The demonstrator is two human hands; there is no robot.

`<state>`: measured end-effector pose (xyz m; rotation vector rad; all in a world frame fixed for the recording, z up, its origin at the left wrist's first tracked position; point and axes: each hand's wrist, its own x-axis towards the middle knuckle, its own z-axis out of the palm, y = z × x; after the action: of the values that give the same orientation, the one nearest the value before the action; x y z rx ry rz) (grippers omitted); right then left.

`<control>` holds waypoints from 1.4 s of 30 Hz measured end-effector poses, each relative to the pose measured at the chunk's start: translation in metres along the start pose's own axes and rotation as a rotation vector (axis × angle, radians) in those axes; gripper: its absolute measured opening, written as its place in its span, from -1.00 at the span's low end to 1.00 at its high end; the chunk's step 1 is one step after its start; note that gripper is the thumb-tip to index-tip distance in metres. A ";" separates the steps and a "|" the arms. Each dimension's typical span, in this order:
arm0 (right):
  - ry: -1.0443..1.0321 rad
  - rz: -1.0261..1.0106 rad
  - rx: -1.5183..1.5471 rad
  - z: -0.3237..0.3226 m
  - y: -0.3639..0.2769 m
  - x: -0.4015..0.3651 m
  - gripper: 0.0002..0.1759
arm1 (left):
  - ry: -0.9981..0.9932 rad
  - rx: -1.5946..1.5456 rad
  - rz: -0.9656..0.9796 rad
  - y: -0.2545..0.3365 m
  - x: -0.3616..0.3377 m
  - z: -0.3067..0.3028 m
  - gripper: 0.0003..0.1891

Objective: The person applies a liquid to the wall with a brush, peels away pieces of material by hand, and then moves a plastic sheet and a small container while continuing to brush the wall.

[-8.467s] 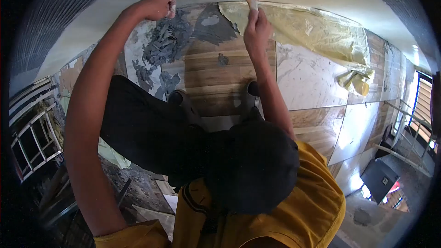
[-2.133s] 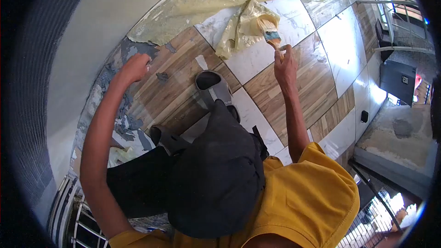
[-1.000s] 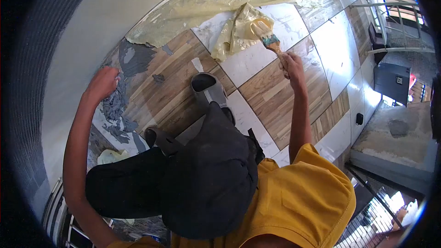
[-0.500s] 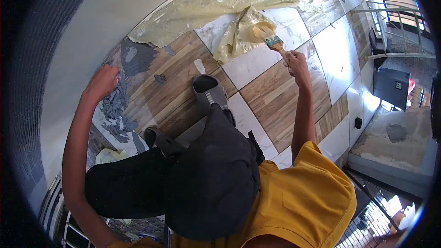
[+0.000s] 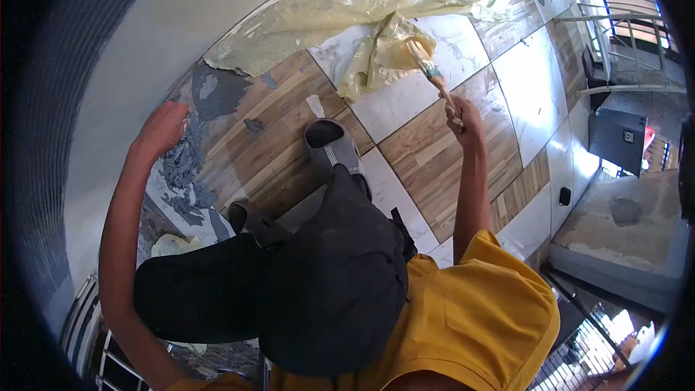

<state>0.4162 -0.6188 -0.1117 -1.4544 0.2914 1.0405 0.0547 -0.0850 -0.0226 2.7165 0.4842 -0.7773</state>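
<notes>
My right hand (image 5: pixel 464 117) grips the handle of a paintbrush (image 5: pixel 433 76), its bristles pointing away from me over a yellowish mass on a crumpled piece of plastic (image 5: pixel 384 54). That plastic lies on a white marbled tile. At the left, my left hand (image 5: pixel 168 127) is closed beside the pale wall, above grey crumbled material (image 5: pixel 179 163) on the floor. What its fingers hold, if anything, is too small to tell.
A long yellowish plastic sheet (image 5: pixel 311 18) lies along the wall. My grey shoes (image 5: pixel 334 146) rest on wood-patterned tiles. On the right are a metal railing (image 5: pixel 633 90), a dark box (image 5: pixel 617 137) and a concrete ledge (image 5: pixel 615 224).
The paintbrush has turned, so its narrow edge now shows. My right hand has shifted slightly down and rotated around the handle. My left hand has barely moved.
</notes>
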 end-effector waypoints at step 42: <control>-0.160 -1.118 -0.282 0.461 0.064 0.024 -0.76 | 0.002 -0.555 -0.306 -0.064 -0.168 -0.014 -0.68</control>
<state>0.1927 -0.2105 -0.0937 -1.4427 -0.7515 0.2609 -0.0987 -0.0626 0.0703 2.1534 0.9696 -0.5948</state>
